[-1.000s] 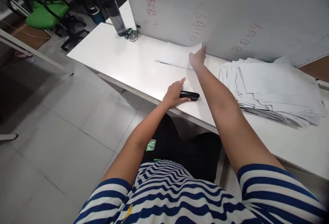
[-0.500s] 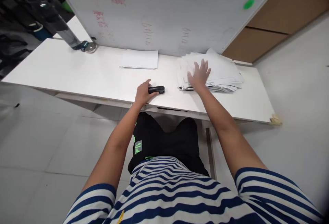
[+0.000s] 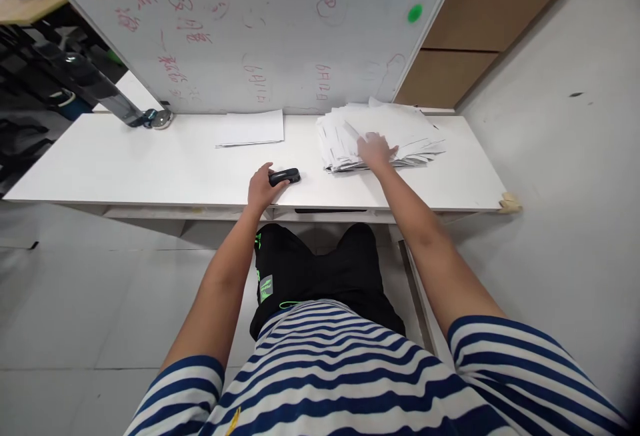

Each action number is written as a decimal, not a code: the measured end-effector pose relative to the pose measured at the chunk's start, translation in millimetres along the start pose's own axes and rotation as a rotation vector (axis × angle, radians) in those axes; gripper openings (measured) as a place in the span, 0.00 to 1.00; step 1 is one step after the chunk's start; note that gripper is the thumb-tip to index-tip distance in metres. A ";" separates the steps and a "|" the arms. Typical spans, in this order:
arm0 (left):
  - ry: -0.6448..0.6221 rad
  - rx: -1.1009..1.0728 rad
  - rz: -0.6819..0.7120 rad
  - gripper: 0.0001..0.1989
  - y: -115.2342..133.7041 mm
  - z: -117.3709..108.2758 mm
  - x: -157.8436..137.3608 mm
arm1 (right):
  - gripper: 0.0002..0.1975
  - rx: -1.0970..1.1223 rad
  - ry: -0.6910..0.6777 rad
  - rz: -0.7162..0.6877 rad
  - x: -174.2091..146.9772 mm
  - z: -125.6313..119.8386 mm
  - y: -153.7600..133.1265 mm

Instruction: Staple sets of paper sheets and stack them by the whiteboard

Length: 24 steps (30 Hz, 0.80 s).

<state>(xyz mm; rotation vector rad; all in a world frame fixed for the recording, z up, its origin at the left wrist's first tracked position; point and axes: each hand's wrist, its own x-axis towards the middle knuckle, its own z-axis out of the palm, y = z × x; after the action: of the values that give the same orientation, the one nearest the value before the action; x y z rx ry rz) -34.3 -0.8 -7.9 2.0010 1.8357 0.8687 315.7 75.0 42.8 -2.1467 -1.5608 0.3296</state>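
On the white desk, a black stapler (image 3: 286, 176) lies with its rear end in my left hand (image 3: 261, 187), the thumb on its near side and the fingers on its far side. A spread, uneven pile of white paper (image 3: 415, 131) is on the right. My right hand (image 3: 376, 151) is over the pile's near left part, its fingers drawn in. Beside those fingers a sheet of paper (image 3: 351, 131) has its edge raised, pinched as it appears, though the fingertips are slightly blurred.
A thinner stack of white paper (image 3: 253, 128) lies left of the pile, near the whiteboard (image 3: 280, 43) behind the desk (image 3: 125, 169). At the far left a clear bottle-like cylinder (image 3: 113, 97) leans out beside a round shiny object (image 3: 163, 119). A wall (image 3: 550, 156) rises on the right.
My right hand has gone from spread fingers on the pile to drawn-in fingers, and a sheet's edge has come up. My left hand stays on the stapler. The camera view has shifted.
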 end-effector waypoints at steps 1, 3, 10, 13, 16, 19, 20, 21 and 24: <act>0.001 0.005 -0.001 0.37 -0.4 0.4 0.1 | 0.21 0.012 0.005 -0.005 -0.8 0.1 -0.5; 0.003 0.012 0.003 0.36 -1.6 1.2 0.2 | 0.21 0.030 0.011 -0.013 -2.8 1.0 -2.4; 0.027 0.029 0.032 0.34 -4.5 2.9 0.2 | 0.26 0.172 -0.007 0.115 1.0 -5.4 -15.1; 0.023 0.023 0.030 0.34 -3.3 2.7 0.2 | 0.30 0.173 0.066 0.107 12.0 -21.9 -6.7; 0.021 0.014 0.017 0.33 -1.9 2.2 0.2 | 0.32 0.021 0.211 0.036 23.4 -38.9 16.4; 0.025 0.003 0.007 0.33 -1.2 2.0 0.2 | 0.31 -0.097 0.115 -0.006 30.9 -46.4 43.0; 0.026 0.000 0.005 0.33 -1.2 1.9 0.1 | 0.30 -0.112 0.023 0.003 32.4 -46.3 50.4; 0.025 -0.003 0.003 0.33 -1.2 1.8 0.1 | 0.31 -0.121 -0.065 0.019 33.3 -45.1 56.5; 0.017 -0.006 0.003 0.32 -1.5 1.4 -0.3 | 0.37 -0.130 -0.177 0.039 33.6 -37.8 67.2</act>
<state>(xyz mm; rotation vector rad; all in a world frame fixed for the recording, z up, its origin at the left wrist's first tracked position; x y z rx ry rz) -34.6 -0.7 -10.0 1.9995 1.8368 0.8936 399.5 81.5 44.5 -2.3037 -1.6805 0.4529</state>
